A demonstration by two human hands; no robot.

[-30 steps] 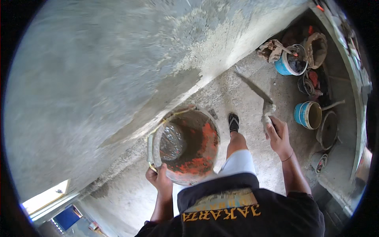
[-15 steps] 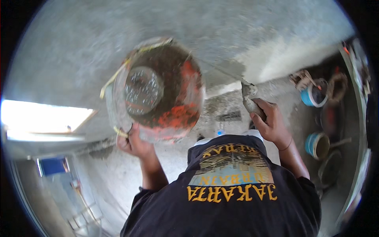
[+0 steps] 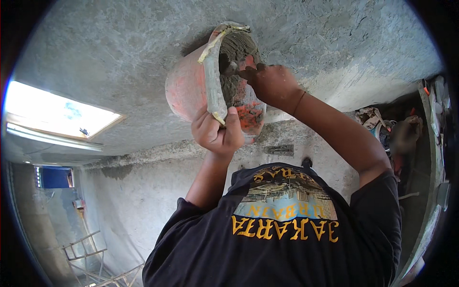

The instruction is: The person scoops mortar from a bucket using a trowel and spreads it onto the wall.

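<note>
A worn red bucket (image 3: 184, 91) is tilted on its side in front of the grey wall, its mouth turned to the right. Wet grey mortar (image 3: 237, 45) lies inside, and red patches show on the inner wall. My left hand (image 3: 217, 135) grips the near rim, thumb on the inside edge. Reaching into the mouth from the right, my right hand (image 3: 275, 85) is closed round a trowel (image 3: 232, 68). Little of the trowel shows; its handle is hidden by my fingers and its blade is down in the mortar.
Rough grey plaster wall (image 3: 330, 33) stretches ahead. A bright window opening (image 3: 57, 110) is at left, with a metal frame (image 3: 85, 248) low below it. Cluttered buckets and cloth (image 3: 382, 124) stand at right. A small dark grate-like piece (image 3: 278, 150) lies on the floor.
The bucket has risen and tipped so its mouth faces right. My right hand has brought the trowel from the right side into the bucket. My left hand still holds the rim.
</note>
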